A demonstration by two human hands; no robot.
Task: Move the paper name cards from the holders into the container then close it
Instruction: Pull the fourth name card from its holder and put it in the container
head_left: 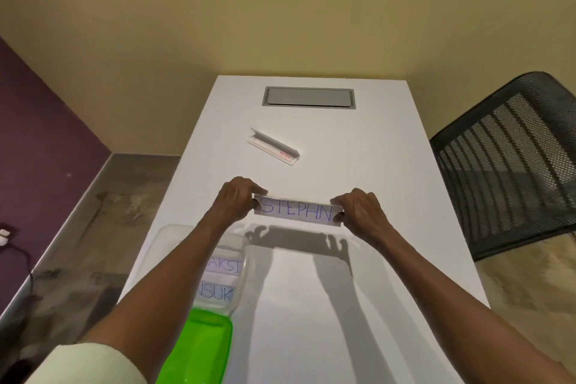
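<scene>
White tabletop [389, 165] carries the work: a clear holder [297, 208] with the "STEPHN" name card [296, 212] is held between both hands, just above the surface. Left hand [235, 201] pinches its left end, right hand [358, 212] pinches its right end. Near the left forearm sits the clear container [240, 246] holding two cards, its green lid [199, 349] beside it. An empty holder [274, 146] lies farther back.

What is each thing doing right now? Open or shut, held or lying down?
Left hand: grips the left end of the name holder.
Right hand: grips its right end.
Name holder: held above the table, card reading STEPHN still inside.
Empty holder: lying on the table, no card.
Container: open, two cards inside.
Green lid: off, beside the container.
Table hatch: closed.
</scene>
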